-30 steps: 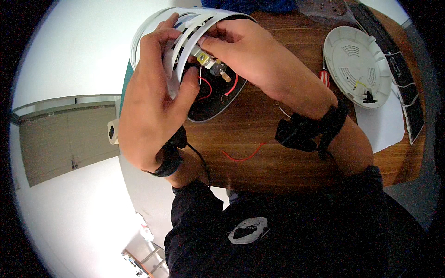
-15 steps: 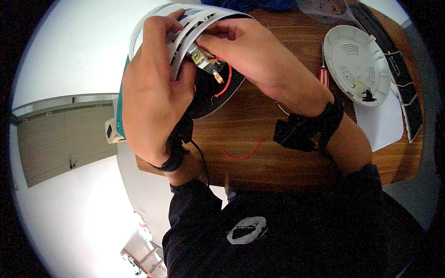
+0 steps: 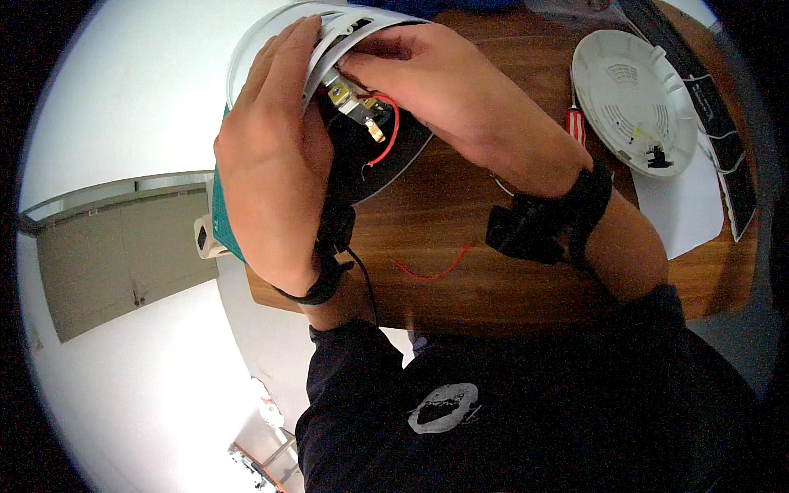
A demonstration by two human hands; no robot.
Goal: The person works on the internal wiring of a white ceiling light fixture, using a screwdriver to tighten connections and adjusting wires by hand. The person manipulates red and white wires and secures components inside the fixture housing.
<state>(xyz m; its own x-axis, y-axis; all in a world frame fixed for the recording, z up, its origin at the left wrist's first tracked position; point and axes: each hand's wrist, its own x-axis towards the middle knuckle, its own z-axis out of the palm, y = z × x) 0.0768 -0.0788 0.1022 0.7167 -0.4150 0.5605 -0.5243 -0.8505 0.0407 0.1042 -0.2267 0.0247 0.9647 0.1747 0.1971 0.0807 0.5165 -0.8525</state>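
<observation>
A: What lies at far left?
B: Grey-brown cabinet [image 3: 123, 255], around nine o'clock. Then a corner of green mat [image 3: 223, 218], nearer ten.

A: And the left hand [image 3: 275, 160]?
B: At ten o'clock, clasped around the slotted rim of a white round housing [image 3: 325, 62], tilted, at eleven o'clock. Seemingly a sound grip; best to brace steadily, without squeezing that thin-looking rim.

A: Inside the housing?
B: Toward half past eleven, a metal fitting [image 3: 345, 97] with a copper-coloured tab. Just beside, at twelve, a red wire [image 3: 396, 123] curving down, loose end toward seven. Better to leave it slack, clear of palm and tab, to avoid snagging.

A: And the right hand [image 3: 436, 74]?
B: At twelve, thumb and fingers tucked inside the rim, near the fitting. Fingertips hidden: cannot tell whether grasping anything or merely touching. Sensible to press gently, by feel, and to tip the housing for a clearer view.

A: Anything further right?
B: Near centre, a second red wire [image 3: 431, 278], loose on the wooden table [image 3: 427, 222]. At two o'clock, a screwdriver [image 3: 575, 127], red-and-white handle, just beside a vented white cover [image 3: 625, 90]. At three, white paper [image 3: 686, 209], partly hidden by the cover.
</observation>
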